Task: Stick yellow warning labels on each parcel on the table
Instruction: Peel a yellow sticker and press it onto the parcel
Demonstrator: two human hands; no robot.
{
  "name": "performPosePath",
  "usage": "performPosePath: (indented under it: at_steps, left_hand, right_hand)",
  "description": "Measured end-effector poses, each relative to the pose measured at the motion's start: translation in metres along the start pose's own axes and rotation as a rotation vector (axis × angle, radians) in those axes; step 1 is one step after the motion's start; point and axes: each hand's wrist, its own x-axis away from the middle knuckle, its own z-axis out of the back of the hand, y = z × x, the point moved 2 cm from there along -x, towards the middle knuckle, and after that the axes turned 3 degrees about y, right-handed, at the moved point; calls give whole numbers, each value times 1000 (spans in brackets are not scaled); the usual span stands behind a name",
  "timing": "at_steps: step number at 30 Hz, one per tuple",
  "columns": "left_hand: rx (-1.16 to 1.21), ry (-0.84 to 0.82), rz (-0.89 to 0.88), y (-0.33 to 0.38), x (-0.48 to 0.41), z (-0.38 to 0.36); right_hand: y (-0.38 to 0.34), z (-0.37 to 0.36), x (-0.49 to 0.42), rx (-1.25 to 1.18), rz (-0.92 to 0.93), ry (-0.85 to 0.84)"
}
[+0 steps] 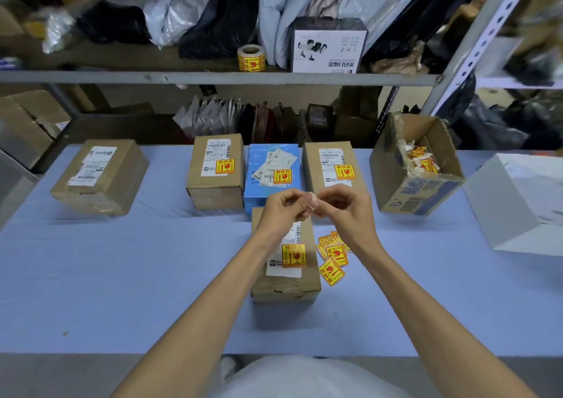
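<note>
**Four parcels labelled, one bare**

The left hand (283, 208) and right hand (344, 205) meet above the near parcel (285, 282). Both pinch one small pale scrap (313, 199) between curled fingertips, and they and the forearms hide that parcel's far end.

Five parcels lie on the bench (122, 275). The near parcel carries one yellow label (294, 255). Behind it, side by side, stand a brown box (216, 184), a blue box (268, 193) and a second brown box (316, 169), each with one yellow label. The fifth box (100, 175), far left, shows only a white shipping slip.

Loose labels (332, 257) overlap just right of the near parcel, too heaped to count. An open carton (396, 184) of crumpled scraps and a white box (502, 214) stand at the right. One label roll (251, 57) sits on the shelf (182, 77).
</note>
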Motion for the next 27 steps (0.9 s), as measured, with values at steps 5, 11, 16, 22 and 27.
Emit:
performPosePath:
  at_steps: [5, 11, 16, 22, 27]
  left_hand:
    - [-98, -113, 5, 5, -10, -8]
    - [-241, -31, -25, 3, -17, -26]
    - [-374, -84, -36, 5, -25, -40]
    - [-703, -101, -211, 17, -41, -83]
    - [-720, -80, -362, 20, -53, -116]
  right_hand:
    - [4, 24, -11, 69, -26, 7]
    - [8, 33, -11, 349, 131, -40]
    - [17, 47, -10, 675, 367, -108]
    - [19, 79, -25, 809, 407, -87]
    - [17, 112, -41, 602, 170, 23]
